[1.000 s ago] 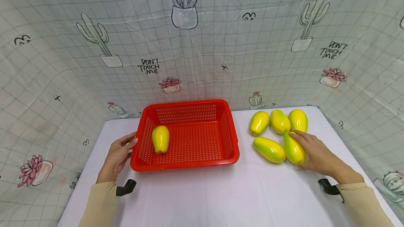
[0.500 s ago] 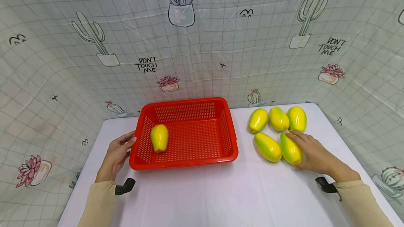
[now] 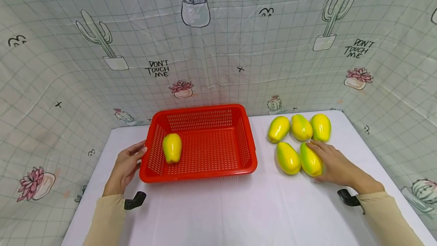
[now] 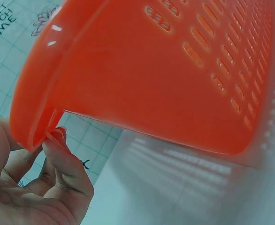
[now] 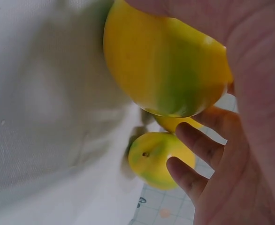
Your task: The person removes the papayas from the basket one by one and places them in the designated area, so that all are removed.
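Note:
My left hand [image 3: 125,165] pinches the left rim of a red plastic basket [image 3: 196,175]; the left wrist view shows the thumb and fingers at the rim's edge [image 4: 32,108]. One yellow papaya [image 3: 172,148] lies inside the basket, near its left wall. At the right, my right hand [image 3: 336,166] holds a yellow-green papaya [image 3: 310,160] on the table, with the thumb on its near side and the fingers over its far end. Another papaya [image 3: 288,158] lies directly left of it, close against it or touching.
Behind the held papaya lie three more: a left one [image 3: 279,129], a middle one [image 3: 302,127] and a right one [image 3: 321,127]. A white cloth covers the table [image 3: 218,212]. Patterned cloth walls [image 3: 222,48] rise at the back and sides.
My right hand and its papaya have shifted slightly left. The neighbouring papaya has turned to point more away from me. The left hand keeps its hold on the basket; the head view has tilted a little.

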`<state>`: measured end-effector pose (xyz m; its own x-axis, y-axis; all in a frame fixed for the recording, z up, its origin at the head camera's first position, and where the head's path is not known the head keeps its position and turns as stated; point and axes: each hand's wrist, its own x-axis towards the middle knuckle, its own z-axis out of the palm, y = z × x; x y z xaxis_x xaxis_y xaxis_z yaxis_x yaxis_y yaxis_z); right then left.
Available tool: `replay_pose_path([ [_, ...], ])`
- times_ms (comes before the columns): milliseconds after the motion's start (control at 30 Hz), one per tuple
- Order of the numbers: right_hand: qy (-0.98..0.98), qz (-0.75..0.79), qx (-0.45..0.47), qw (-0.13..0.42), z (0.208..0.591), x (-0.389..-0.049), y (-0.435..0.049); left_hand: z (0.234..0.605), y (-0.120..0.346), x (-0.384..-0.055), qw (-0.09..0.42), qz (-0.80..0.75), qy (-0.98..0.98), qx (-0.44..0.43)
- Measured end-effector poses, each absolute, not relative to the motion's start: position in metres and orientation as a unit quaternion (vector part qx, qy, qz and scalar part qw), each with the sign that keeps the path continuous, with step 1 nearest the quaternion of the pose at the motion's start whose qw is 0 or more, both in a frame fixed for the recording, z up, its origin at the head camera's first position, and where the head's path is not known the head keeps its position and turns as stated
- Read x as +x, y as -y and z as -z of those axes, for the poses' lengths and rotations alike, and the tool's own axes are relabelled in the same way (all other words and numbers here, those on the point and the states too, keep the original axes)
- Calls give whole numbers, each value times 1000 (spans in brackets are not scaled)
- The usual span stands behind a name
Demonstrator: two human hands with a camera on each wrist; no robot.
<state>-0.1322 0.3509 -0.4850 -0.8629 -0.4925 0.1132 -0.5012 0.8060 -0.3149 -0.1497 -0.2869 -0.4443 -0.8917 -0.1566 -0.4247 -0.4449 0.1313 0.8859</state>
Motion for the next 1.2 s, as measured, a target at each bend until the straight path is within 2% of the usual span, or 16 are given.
replay_pose_path([
  [900, 956, -176, 237, -13, 476, -133, -348, 445, 286, -148, 111, -624, -748, -198],
  [1200, 945, -172, 276, 36, 452, -138, -342, 442, 285, -148, 111, -623, -749, -197],
])
